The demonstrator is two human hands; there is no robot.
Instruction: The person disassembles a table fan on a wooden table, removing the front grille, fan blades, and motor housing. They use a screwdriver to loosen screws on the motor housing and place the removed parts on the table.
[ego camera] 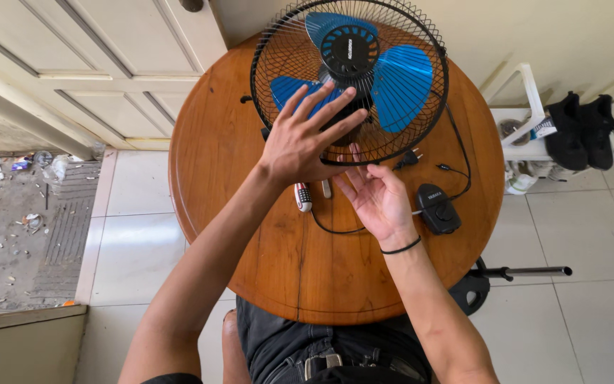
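A fan head (392,78) with blue blades and a black wire cage lies on a round wooden table (236,142). My left hand (307,139) rests flat on the lower front of the cage, fingers spread. My right hand (378,195) is palm up just below the cage's lower rim, fingers reaching under it. A red and white screwdriver handle (303,197) lies on the table under my left wrist. The fan's black switch box (438,208) and cord (463,153) lie to the right of my right hand.
A plug (410,158) sits by the cage's edge. A black metal pole and base (513,272) stand on the tiled floor at right. A white rack (527,121) with black shoes (580,128) is at the far right. White doors (108,64) are behind the table.
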